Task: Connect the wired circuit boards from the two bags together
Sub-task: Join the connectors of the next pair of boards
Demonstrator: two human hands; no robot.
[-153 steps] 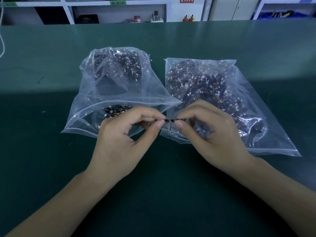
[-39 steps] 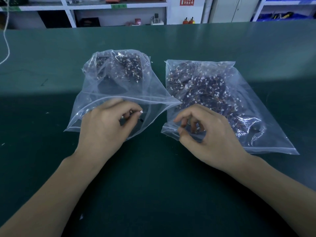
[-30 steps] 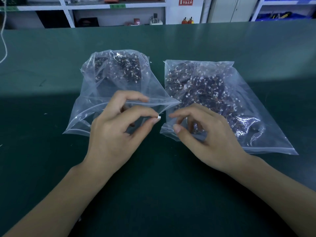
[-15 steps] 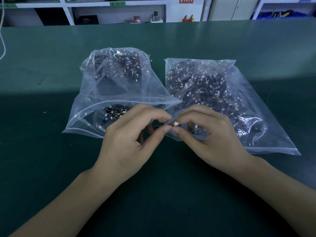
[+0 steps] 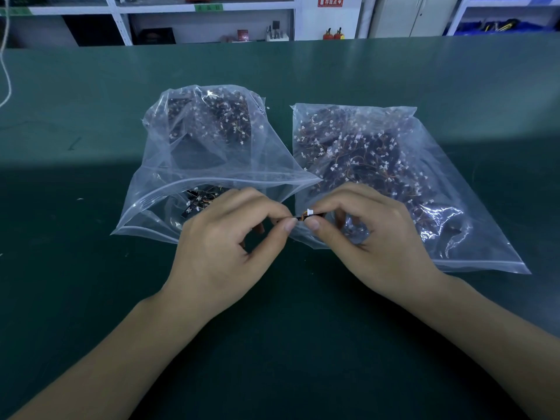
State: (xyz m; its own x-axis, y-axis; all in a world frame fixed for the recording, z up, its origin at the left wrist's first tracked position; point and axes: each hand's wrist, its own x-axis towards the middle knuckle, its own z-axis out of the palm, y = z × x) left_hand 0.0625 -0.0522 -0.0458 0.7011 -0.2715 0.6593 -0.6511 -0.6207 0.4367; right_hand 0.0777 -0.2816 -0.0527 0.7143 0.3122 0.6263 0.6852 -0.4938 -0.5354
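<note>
Two clear plastic bags lie side by side on the green table, each holding several small dark circuit boards with thin wires and white connectors. The left bag (image 5: 212,153) gapes open toward me; the right bag (image 5: 394,165) lies flat. In front of them my left hand (image 5: 224,250) and my right hand (image 5: 369,237) meet fingertip to fingertip. Between them they pinch a small wired circuit board piece (image 5: 306,215) with a white connector and orange wires. How the two parts sit together is hidden by my fingertips.
The green table (image 5: 272,344) stretches wide in front of and behind the bags. A white cord (image 5: 7,77) hangs at the far left edge. Shelving with small items stands beyond the table's far edge (image 5: 272,40).
My left hand came out of the left bag with a white-tipped piece and moved right. My right hand rose from its bag's mouth, and both now pinch the small parts together.
</note>
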